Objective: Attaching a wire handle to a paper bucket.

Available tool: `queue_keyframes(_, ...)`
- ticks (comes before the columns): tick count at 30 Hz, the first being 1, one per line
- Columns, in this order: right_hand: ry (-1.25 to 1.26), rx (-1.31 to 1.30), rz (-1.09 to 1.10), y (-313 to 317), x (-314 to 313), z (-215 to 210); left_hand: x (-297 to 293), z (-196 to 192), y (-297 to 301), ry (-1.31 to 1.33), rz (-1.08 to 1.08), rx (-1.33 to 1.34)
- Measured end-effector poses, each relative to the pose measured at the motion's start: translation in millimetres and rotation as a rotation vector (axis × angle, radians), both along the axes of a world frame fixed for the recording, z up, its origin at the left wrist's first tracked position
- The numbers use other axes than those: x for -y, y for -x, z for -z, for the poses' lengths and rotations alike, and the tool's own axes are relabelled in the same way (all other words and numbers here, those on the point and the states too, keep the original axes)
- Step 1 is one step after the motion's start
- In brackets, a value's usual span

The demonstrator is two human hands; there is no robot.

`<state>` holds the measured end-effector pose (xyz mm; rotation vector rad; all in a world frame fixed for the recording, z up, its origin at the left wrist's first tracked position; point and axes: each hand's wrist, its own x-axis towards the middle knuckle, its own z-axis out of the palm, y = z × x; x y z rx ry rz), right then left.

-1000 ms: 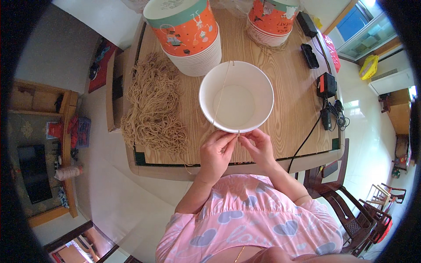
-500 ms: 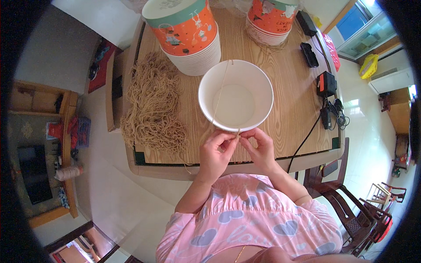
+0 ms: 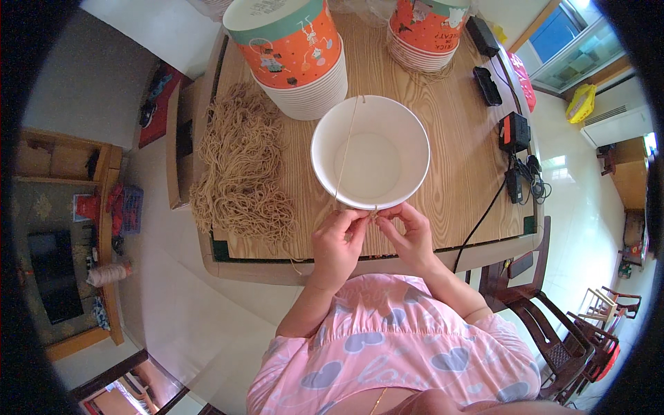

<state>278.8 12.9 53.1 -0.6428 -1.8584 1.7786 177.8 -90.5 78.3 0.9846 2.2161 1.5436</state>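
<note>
A white paper bucket [image 3: 377,162] stands on the wooden table with its mouth facing up. A tan string [image 3: 351,128] runs across its opening from the far rim to the near left rim. At the near rim both hands meet, fingertips pinched together around the string's end, where a small knot or loop shows. My left hand [image 3: 335,238] is closed on the string on the left side; my right hand [image 3: 411,235] pinches it from the right. The exact form of the knot is partly hidden by the fingers.
Left of the bucket lies a heap of tan strings [image 3: 242,173]. Behind stand a stack of orange and green paper buckets [image 3: 297,59] and a second stack [image 3: 425,34]. Along the right edge are a black-orange adapter [image 3: 514,131], cables and a black tray [image 3: 487,86].
The bucket has shifted very slightly left. Both hands keep their pinch at the near rim, with only small finger movement.
</note>
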Motion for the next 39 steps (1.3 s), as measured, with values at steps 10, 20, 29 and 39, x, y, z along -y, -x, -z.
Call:
queue_keyframes(10,-0.137,0.010,0.004,3,2,-12,0,9,2,0.127,0.029,-0.333)
queue_keyframes(20,-0.085,0.018,0.023,4,0,-5,0,3,2,0.119,0.047,-0.253)
queue_keyframes(29,-0.140,0.026,0.005,2,2,-14,2,2,4,0.127,0.078,-0.256)
queue_keyframes(39,-0.049,0.030,0.045,3,2,-4,3,7,3,0.128,0.069,-0.264)
